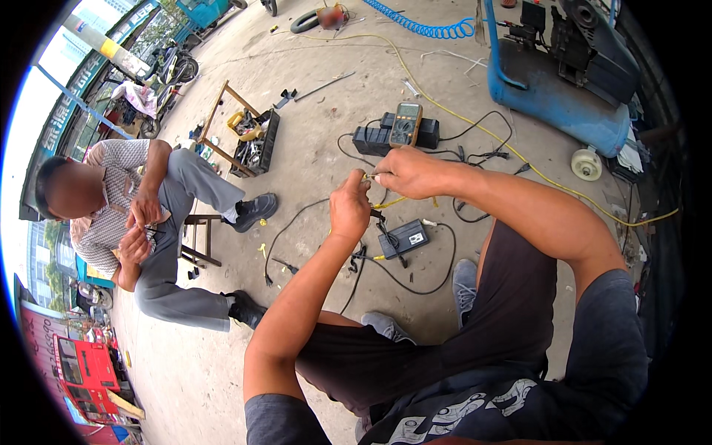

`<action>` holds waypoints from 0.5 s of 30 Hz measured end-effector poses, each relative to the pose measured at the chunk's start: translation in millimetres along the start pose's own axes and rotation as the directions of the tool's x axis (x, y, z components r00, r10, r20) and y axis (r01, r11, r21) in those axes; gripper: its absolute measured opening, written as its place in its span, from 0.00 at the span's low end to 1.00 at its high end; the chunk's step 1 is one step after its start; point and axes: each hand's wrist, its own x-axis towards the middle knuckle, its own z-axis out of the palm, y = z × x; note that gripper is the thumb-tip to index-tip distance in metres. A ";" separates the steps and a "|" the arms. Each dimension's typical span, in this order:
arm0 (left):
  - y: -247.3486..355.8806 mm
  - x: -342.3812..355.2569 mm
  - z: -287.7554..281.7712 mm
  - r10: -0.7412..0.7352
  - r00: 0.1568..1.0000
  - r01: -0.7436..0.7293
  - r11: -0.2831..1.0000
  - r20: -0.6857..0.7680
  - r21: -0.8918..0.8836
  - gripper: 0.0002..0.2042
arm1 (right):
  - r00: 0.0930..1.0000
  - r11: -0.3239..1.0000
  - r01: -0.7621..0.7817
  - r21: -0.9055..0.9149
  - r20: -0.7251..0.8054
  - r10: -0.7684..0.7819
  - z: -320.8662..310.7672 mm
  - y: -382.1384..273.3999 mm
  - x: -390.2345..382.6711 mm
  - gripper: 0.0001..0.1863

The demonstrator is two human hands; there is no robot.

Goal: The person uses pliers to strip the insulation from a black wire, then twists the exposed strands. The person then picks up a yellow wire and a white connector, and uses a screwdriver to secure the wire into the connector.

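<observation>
In front of me, my left hand (pixel 350 206) is closed in a pinch, with a dark cable (pixel 379 216) hanging below it. My right hand (pixel 409 173) meets it from the right, fingers pinched at a tiny yellowish tip (pixel 367 176) between the hands; what the right fingers grip is too small to make out. Just beyond stands a multimeter (pixel 406 123) with an orange-edged case, leaning on black box-shaped units (pixel 371 140). A yellow strip (pixel 393 202) shows under my right hand. Beneath, on the concrete, lies a black power adapter (pixel 405 239) with its cord.
A seated person (pixel 126 222) on a wooden stool (pixel 199 241) faces in from the left. Behind stands an open toolbox (pixel 256 148). Black cords and plugs (pixel 475 157) tangle on the ground. A yellow hose (pixel 475 122) runs past a blue compressor tank (pixel 549 96) at right.
</observation>
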 end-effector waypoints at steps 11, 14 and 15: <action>-1.8 -1.1 0.0 -0.023 1.000 0.023 1.000 0.011 -0.006 0.06 | 1.000 1.000 -0.004 0.016 0.000 0.004 0.8 0.6 0.6 0.15; -1.0 -0.8 -0.1 -0.024 1.000 0.024 1.000 0.009 -0.007 0.06 | 1.000 1.000 -0.012 0.017 0.005 0.012 0.3 -0.5 0.6 0.15; -0.7 -0.7 -0.2 -0.024 1.000 0.024 1.000 0.008 -0.008 0.06 | 1.000 1.000 -0.014 0.017 0.007 0.014 -0.1 -0.9 0.3 0.15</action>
